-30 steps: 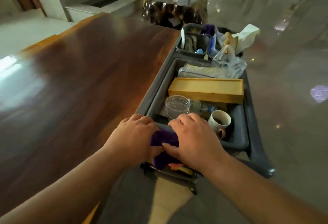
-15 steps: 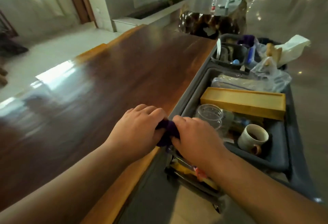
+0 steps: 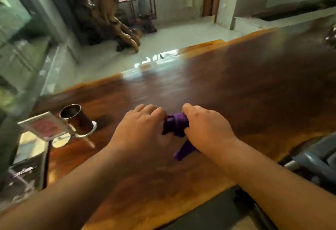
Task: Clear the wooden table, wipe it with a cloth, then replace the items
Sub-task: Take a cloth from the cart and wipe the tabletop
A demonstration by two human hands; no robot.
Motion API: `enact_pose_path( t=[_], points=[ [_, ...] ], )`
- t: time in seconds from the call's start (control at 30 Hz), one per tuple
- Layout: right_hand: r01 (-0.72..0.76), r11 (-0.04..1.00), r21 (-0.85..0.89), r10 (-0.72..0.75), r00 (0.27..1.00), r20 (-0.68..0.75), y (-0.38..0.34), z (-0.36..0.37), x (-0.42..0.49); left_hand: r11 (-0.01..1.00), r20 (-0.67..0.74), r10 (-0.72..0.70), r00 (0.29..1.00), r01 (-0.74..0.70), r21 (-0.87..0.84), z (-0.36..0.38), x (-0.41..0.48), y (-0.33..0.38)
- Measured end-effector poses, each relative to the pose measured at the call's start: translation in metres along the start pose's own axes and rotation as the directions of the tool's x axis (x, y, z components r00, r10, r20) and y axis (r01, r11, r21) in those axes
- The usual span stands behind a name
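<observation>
A purple cloth is bunched between my two hands above the dark wooden table. My left hand grips its left side and my right hand grips its right side, with one end of the cloth hanging down below my right wrist. At the table's left end stand a metal cup on a round metal base and a white-framed card with a pink picture.
A grey cart's rail shows at the right edge, beside the table. Beyond the table's far edge lie a pale tiled floor and a large carved root sculpture. A dark patterned surface sits at the lower left.
My view has swung left from the grey cart to the table. Both hands have carried the purple cloth from the cart's edge to above the tabletop.
</observation>
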State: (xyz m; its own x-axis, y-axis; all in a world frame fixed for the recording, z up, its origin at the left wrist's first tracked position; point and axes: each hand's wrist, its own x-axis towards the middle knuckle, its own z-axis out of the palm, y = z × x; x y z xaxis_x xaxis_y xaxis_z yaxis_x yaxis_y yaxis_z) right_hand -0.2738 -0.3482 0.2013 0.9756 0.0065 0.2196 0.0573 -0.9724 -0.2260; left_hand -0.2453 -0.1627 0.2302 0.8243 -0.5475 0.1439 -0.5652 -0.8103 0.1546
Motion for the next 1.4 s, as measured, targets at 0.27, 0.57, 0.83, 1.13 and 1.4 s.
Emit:
enact_pose_path(
  t=[0.27,0.57,0.83,1.13,1.4],
  points=[
    [0.153,0.981,0.122,-0.162,0.984,0.068,-0.164,0.103,0.035,0.949,-0.006,-0.312,0.950,0.312,0.034,0.018,-0.140,-0.166],
    [0.150,0.946,0.288,-0.206,0.963,0.173,-0.330,0.239,-0.003,0.813,-0.067,-0.576,0.815,0.579,0.051,0.061,-0.356,-0.294],
    [0.096,0.923,0.372,-0.219,0.927,0.304,-0.395,0.328,-0.044,0.519,0.017,-0.855,0.519,0.855,0.004,0.125,-0.522,-0.332],
    [0.184,0.941,0.285,-0.293,0.864,0.410,-0.387,0.386,-0.084,0.293,0.201,-0.938,0.283,0.956,0.021,0.195,-0.597,-0.319],
    [0.128,0.947,0.294,-0.234,0.902,0.361,-0.391,0.402,-0.086,0.180,0.252,-0.950,0.184,0.983,-0.036,0.221,-0.571,-0.324]
  ],
)
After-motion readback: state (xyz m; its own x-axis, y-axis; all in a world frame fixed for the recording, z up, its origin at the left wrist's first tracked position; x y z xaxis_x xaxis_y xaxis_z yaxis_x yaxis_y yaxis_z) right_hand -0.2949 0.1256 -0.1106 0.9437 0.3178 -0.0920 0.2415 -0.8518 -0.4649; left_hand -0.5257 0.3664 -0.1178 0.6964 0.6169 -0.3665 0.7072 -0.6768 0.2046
